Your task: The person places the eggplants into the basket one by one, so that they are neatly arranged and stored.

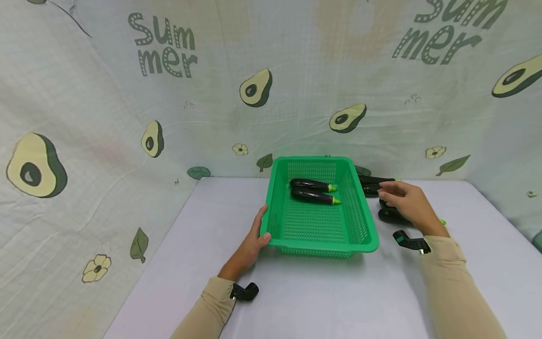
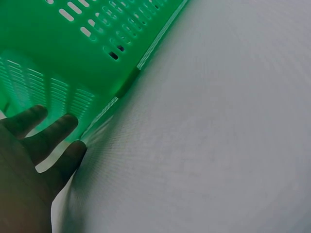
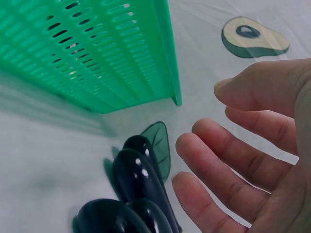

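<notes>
A green basket (image 1: pixel 313 248) stands on the table, its near side tilted up; two eggplants (image 1: pixel 313 196) lie inside. My left hand (image 1: pixel 251 240) is at its left wall near the front corner, thumb over the rim; in the left wrist view the fingers (image 2: pixel 53 133) spread against the wall. To the right of the basket several eggplants (image 1: pixel 391 215) lie on the table. My right hand (image 1: pixel 408 205) hovers over them, fingers apart and slightly bent, with nothing in it. The right wrist view shows the hand (image 3: pixel 248 160) beside the dark eggplants (image 3: pixel 138 177).
A white table (image 1: pixel 322 301) carries everything. Behind it hangs a pale cloth (image 1: pixel 296 127) printed with avocados, leaves and lettering. Black straps with small devices (image 1: pixel 245 292) sit on both wrists.
</notes>
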`<state>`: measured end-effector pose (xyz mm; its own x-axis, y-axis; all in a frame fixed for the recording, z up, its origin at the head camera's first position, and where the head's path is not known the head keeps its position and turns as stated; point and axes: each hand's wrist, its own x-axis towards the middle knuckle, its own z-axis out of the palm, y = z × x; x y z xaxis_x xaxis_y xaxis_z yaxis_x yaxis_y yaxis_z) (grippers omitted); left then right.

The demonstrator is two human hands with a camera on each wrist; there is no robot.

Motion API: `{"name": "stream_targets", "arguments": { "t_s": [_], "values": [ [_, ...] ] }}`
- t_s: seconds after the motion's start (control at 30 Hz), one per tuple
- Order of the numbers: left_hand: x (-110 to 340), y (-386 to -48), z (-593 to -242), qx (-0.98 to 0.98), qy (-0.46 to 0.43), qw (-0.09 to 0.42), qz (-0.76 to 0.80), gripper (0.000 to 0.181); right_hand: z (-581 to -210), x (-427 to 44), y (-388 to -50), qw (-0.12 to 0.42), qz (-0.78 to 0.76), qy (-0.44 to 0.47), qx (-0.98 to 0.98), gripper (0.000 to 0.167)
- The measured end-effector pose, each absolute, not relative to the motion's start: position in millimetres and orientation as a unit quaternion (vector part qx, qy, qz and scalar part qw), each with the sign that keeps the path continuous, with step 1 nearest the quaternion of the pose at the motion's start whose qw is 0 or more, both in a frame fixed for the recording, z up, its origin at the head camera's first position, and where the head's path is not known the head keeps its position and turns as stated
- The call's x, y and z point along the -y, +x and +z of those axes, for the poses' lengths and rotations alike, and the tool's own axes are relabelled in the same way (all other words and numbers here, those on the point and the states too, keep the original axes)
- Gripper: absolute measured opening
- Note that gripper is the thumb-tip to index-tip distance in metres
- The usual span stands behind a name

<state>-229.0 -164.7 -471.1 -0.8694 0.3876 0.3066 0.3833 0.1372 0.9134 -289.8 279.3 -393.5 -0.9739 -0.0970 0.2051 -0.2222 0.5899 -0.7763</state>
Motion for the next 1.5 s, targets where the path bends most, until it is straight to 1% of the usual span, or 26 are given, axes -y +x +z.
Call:
{"name": "stream_targets", "arguments": {
  "t_s": [0.27,0.53,0.83,1.03,1.23,1.5],
  "values": [
    [163.1,-230.7,-472.1,-0.742,0.258,0.006,0.618,0.094,-395.7,-294.9,-286.0,0.082,0.414,0.081,0.903,0.055],
    [164.2,-229.2,-469.1,-0.752,0.256,0.003,0.607,0.092,-397.4,-309.1,-279.7,0.085,0.396,0.067,0.912,0.056],
    [164.9,-229.1,-470.8,-0.747,0.259,0.001,0.612,0.093,-406.4,-327.9,-276.6,0.115,0.377,0.064,0.917,0.049],
    [164.4,-228.6,-471.2,-0.754,0.255,0.001,0.605,0.092,-410.9,-339.4,-272.8,0.111,0.359,0.06,0.925,0.051],
    [164.7,-228.7,-470.3,-0.753,0.254,-0.001,0.607,0.093,-416.5,-350.4,-269.3,0.119,0.346,0.055,0.929,0.05],
    [164.8,-229.2,-471.7,-0.75,0.256,0.003,0.61,0.093,-422.7,-357.3,-269.3,0.114,0.356,0.061,0.925,0.051]
  ]
}}
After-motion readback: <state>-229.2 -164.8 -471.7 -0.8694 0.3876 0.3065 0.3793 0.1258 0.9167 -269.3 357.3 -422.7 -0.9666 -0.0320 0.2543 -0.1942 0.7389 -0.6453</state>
